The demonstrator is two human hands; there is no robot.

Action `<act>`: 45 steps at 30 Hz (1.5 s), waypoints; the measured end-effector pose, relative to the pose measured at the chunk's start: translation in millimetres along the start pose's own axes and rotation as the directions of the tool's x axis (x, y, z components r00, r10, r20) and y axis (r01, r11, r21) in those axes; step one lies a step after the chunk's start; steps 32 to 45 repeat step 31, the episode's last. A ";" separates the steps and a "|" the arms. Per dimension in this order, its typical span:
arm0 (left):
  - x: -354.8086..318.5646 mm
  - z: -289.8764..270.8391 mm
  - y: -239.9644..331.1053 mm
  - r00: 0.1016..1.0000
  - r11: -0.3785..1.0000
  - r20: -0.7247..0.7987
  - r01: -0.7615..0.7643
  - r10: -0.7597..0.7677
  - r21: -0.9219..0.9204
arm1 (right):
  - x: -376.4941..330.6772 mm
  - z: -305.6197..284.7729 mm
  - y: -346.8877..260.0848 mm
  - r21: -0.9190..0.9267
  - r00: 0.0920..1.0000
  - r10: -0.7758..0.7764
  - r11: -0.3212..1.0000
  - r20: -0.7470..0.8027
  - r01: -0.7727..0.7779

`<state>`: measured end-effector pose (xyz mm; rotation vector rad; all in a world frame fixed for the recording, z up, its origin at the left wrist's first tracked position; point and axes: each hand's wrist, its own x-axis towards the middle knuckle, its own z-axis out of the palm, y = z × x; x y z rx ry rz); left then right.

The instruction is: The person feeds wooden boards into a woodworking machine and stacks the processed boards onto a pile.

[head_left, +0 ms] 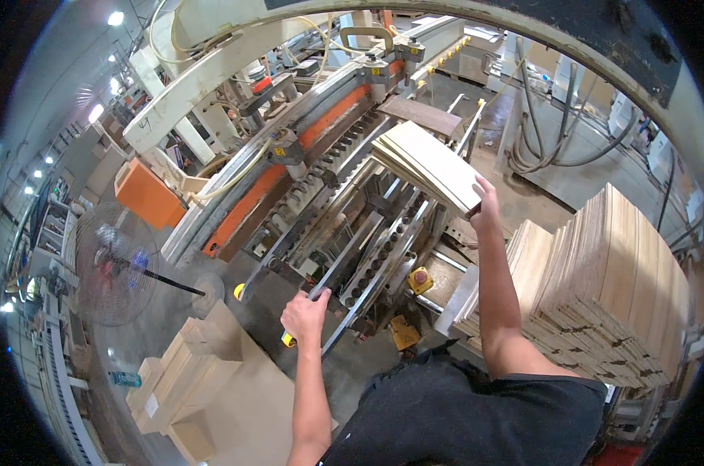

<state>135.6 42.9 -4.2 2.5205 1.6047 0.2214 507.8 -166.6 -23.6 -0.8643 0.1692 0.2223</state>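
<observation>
My right hand (pixel 485 205) grips the near right corner of a small stack of pale wooden boards (pixel 429 159). The thumb lies by the top board and the fingers go underneath, mostly hidden. These boards are over the machine's rails, close to a brown flat piece (pixel 420 114); whether they rest on anything cannot be made out. Lower and to the left, my left hand (pixel 305 314) is closed around the near end of a metal bar (pixel 350 258) of the machine. A yellow end cap (pixel 288 339) shows just below that hand.
Tall stacks of wooden boards (pixel 600 272) stand at my right. A yellow box with a red button (pixel 420 280) sits beside the rails. At left are a standing fan (pixel 119 264), stacked panels (pixel 204 365) and a blue bottle (pixel 125 379). A pale machine arm (pixel 204 85) arches overhead.
</observation>
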 end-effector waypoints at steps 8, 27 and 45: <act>-3.7 8.5 0.0 0.997 0.999 -0.069 -0.043 0.045 0.025 | -45.2 -6.8 11.5 -0.046 0.986 0.155 0.987 0.065 -0.152; -14.2 8.7 12.8 0.985 0.982 -0.082 -0.141 0.151 0.126 | -313.4 -188.0 1.2 0.274 0.916 0.070 0.961 -0.394 0.044; -10.0 12.3 12.6 0.995 0.983 0.000 -0.101 0.102 0.154 | -321.9 -197.9 3.8 0.288 0.841 0.080 0.953 -0.536 0.093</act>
